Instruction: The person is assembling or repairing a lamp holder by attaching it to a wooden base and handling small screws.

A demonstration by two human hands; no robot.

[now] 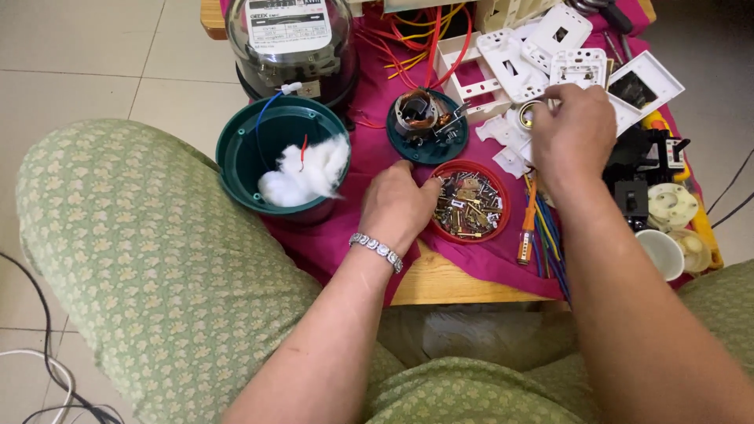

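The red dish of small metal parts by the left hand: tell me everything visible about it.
The red dish is round, shallow and looks like plastic. It sits upright on the magenta cloth, heaped with small brass and silvery metal parts. The left hand rests against its near-left rim, fingertips reaching the contents.

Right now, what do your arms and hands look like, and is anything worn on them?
Both forearms are bare, with no sleeves in view. The left hand has a silver-coloured link bracelet at the wrist. The right hand shows no ring, watch or glove. No cables or markings on either.
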